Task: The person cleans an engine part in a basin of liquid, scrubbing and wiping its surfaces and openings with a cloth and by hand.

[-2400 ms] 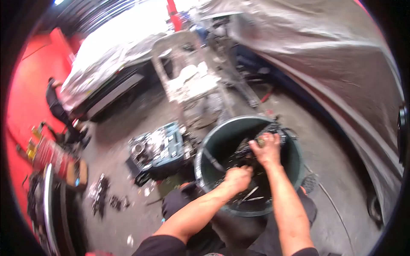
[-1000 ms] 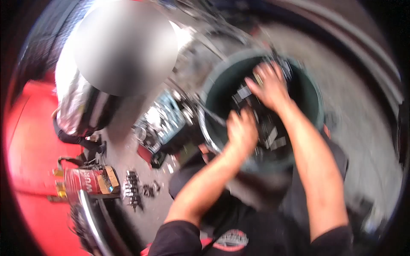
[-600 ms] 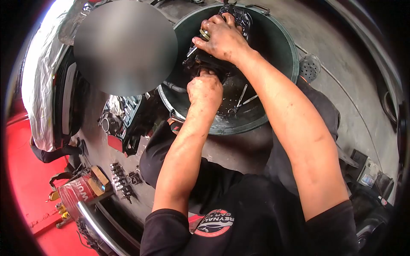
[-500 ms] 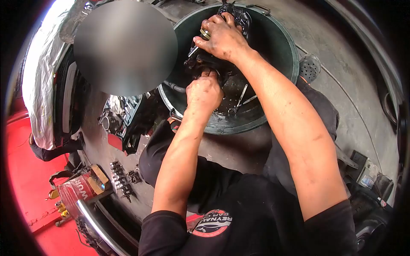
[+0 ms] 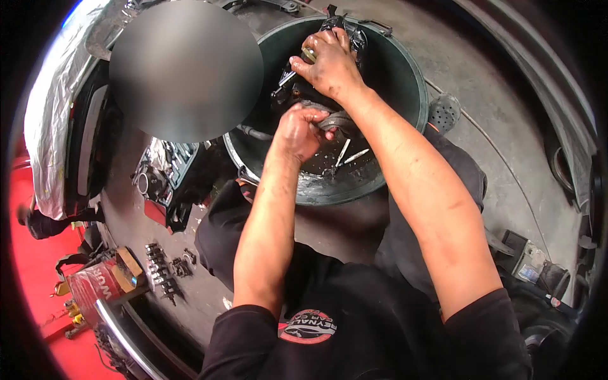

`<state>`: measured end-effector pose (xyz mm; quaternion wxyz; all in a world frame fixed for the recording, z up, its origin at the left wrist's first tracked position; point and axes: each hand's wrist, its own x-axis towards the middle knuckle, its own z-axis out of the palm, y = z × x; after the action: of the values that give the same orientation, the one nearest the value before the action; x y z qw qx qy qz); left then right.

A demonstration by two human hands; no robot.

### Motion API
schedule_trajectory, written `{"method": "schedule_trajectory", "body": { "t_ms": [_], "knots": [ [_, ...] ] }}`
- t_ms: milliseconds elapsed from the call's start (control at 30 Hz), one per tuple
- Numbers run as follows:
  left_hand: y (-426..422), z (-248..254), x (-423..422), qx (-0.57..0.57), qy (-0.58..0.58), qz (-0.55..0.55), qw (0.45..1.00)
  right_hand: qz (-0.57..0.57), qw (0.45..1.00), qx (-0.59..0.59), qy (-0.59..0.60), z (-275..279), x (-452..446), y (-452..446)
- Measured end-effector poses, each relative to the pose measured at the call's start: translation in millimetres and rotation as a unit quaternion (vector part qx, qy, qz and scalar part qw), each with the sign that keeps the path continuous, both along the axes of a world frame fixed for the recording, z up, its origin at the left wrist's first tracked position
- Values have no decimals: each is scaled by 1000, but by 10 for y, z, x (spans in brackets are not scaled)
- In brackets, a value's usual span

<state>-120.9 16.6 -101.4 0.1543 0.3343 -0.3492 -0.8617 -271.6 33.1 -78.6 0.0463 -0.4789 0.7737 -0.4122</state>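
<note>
Black part: bulky, irregular assembly [image 5: 296,90], tilted inside the green tub [image 5: 232,150], its far end by the far rim; underside hidden
Right hand: clasped [image 5: 329,63] over the top of the black part, fingers spread across it, thumb bent along the side
Yellowish piece: small, rounded [image 5: 309,54], beside the right thumb; whether it belongs to the black part, cannot tell
Left hand: curled [image 5: 301,130], pinching the grey piece between thumb and fingers, just at the near end of the black part
Grey piece: dark, bent, ridged-looking [image 5: 337,121], cloth or hose not told; judged pliable, limp when wet
Weight of black part: judged moderate to heavy, awkward from its uneven shape
Surface: wet shine, dark smears on both hands; judged slippery
Stiffness: judged rigid in the main body, thinner projections at the far end [image 5: 342,22] likely the weaker spots
Best hold: broad body from above, thumb opposed, low end propped; thin projections a poor grip
Tub floor: dark liquid, two slim pale pieces [image 5: 342,152] [image 5: 356,156] lying near each other
Beside tub: tool case [image 5: 183,161] with metal items, on the workshop floor
</note>
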Motion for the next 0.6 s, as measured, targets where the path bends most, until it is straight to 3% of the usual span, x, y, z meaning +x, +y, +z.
{"method": "schedule_trajectory", "body": {
  "t_ms": [67, 167, 233, 400, 433, 533, 600],
  "knots": [
    [-119, 94, -15, -8, -28, -88, 996, -7, 1000, -5, 8, -5, 1, -20],
    [-92, 134, -4, -72, -50, -103, 991, -9, 1000, -8, 20, -32, 12, -15],
    [37, 147, 42, -206, -118, -145, 960, -7, 1000, -6, 18, -35, -5, -17],
    [182, 302, 173, -505, -269, -193, 797, -8, 1000, -11, 25, -68, 26, -38],
    [154, 317, 129, -545, -330, -229, 736, -7, 1000, -13, 23, -68, 32, -50],
    [169, 344, 20, -601, -411, -250, 638, -2, 1000, -16, 22, -71, 53, -58],
    [165, 363, 9, -580, -395, -255, 666, -4, 1000, -17, 20, -84, 48, -46]
  ]
}}
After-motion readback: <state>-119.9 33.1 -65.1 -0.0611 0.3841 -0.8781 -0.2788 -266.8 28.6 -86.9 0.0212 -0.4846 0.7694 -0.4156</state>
